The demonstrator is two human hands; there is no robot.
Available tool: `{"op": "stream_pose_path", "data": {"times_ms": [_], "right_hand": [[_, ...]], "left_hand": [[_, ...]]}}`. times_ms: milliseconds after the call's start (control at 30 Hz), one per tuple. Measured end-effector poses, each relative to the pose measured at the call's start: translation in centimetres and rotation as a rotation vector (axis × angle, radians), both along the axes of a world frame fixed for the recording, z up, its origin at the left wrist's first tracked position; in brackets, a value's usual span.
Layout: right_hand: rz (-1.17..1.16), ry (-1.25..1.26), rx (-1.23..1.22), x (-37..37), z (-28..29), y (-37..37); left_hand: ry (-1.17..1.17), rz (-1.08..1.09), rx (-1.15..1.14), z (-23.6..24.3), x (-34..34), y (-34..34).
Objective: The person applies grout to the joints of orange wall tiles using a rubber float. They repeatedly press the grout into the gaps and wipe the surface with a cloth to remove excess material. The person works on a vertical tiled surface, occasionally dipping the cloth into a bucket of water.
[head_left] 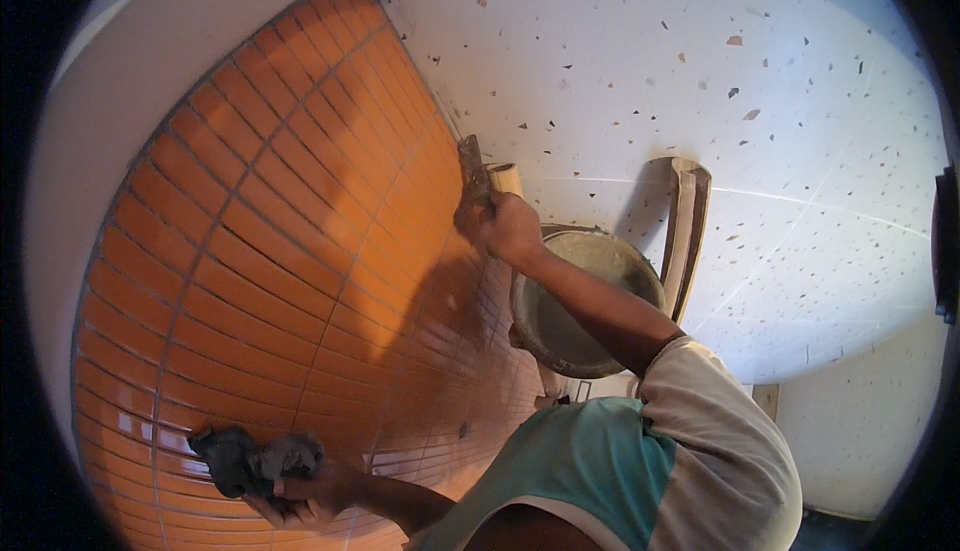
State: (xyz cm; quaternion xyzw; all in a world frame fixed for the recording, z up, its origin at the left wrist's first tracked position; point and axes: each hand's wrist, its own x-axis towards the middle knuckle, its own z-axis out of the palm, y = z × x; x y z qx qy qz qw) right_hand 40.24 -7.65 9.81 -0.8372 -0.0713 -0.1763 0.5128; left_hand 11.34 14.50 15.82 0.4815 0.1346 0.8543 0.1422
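My left hand (300, 501), at the lower left, is closed round a bunched dark grey rag (240, 459). The rag is at the face of the orange tiled wall (270, 271); whether it presses on the tiles, I cannot tell. Higher up, my right hand (513, 228) grips a flat, dirt-smeared tool like a scraper (471, 166). Its upper end reaches the edge where the tiles meet the pale speckled surface. My fingers hide its lower part. Under my right forearm stands a round bucket (560, 346) with a greyish inside, partly covered by the arm.
A light wooden piece (504, 181) with a round end sticks up beside my right hand. Right of the bucket, a curved brown board or panel (690, 236) stands on the speckled surface (790, 151). A plain pale wall band (130, 81) borders the tiles at the left.
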Motion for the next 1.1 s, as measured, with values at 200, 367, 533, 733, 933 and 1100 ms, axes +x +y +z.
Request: {"op": "stream_pose_path", "data": {"times_ms": [200, 367, 533, 733, 933, 1100], "right_hand": [[0.022, -0.008, -0.028, 0.1, 3.5, -0.5], [0.06, -0.008, 0.025, -0.9, 3.5, -1.1], [0.051, -0.071, -0.06, -0.1, 6.2, -1.3], [0.057, -0.114, 0.007, 0.1, 5.4, -1.4], [0.045, -0.097, -0.019, 0.5, 5.0, -1.5], [0.076, -0.105, -0.016, 1.1, 6.5, -1.8]], "left_hand": [[-0.026, -0.014, 0.048, -0.3, -0.1, 0.4], [0.014, 0.052, 0.116, -0.6, -0.4, 0.9], [-0.004, -0.077, 0.041, -0.3, -0.2, -0.1], [0.004, -0.079, 0.079, -0.1, -0.1, 0.1], [0.027, -0.059, 0.01, -0.5, -0.3, 0.1], [-0.016, -0.065, 0.06, -0.5, -0.1, 0.5]]}}
